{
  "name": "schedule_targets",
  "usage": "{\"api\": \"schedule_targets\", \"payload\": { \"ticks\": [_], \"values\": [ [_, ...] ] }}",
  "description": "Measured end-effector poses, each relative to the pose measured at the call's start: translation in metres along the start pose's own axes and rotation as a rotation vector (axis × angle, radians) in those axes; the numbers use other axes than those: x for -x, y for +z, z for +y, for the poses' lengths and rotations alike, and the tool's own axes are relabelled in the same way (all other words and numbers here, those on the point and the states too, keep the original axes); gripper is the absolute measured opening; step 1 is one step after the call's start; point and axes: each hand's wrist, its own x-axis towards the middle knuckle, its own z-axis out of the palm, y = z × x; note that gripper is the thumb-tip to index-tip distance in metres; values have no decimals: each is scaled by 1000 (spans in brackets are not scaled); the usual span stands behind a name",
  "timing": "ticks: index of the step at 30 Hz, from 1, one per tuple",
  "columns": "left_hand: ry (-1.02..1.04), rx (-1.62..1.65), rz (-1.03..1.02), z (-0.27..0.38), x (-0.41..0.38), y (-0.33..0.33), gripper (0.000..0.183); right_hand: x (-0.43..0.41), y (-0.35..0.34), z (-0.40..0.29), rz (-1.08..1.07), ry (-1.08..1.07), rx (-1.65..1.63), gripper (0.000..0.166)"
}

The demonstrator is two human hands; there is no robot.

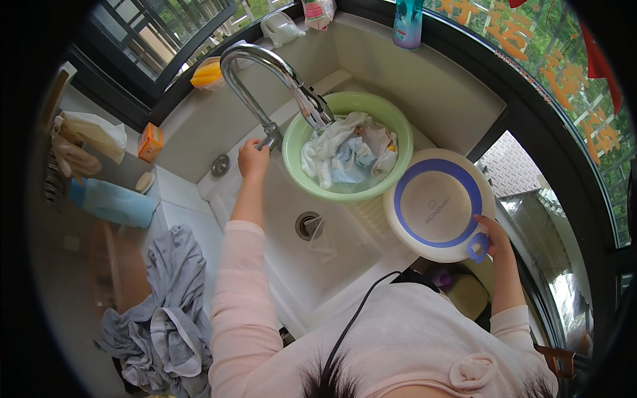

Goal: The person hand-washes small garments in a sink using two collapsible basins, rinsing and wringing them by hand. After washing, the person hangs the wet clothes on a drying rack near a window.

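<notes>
My left hand [253, 159] grips the lever handle [269, 140] at the base of a chrome faucet [259, 55]. The spout points down into a green plastic basin [347, 195], which holds wet clothes [343, 149] in cloudy water. In my right hand [492, 236] is the rim of a white and blue collapsible basin [432, 204], near its blue hanging loop [478, 248]. This basin is tilted, with its edge close against the green one. Below them lies a white laundry sink [283, 248] with a metal drain [309, 226].
Grey clothes [171, 318] hang over the left counter by a blue bottle [117, 201]. An orange box [150, 143], a yellow item in a container [206, 74] and a teal bottle [408, 25] line the window ledge. A ribbed washboard [373, 219] slopes under the basins.
</notes>
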Motion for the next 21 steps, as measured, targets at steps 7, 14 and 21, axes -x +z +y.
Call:
{"api": "schedule_targets", "payload": {
  "ticks": [7,14,21],
  "values": [
    [-136,-101,-116,-19,-7,16,41,-4,-19,7,42,80,89,33],
    [-175,-65,-31,-22,5,13,52,63,-8,-27,92,-13,166,33],
    [-226,42,-166,-29,0,20,53,90,-2,-52,12,-71,229,35]
  ]
}}
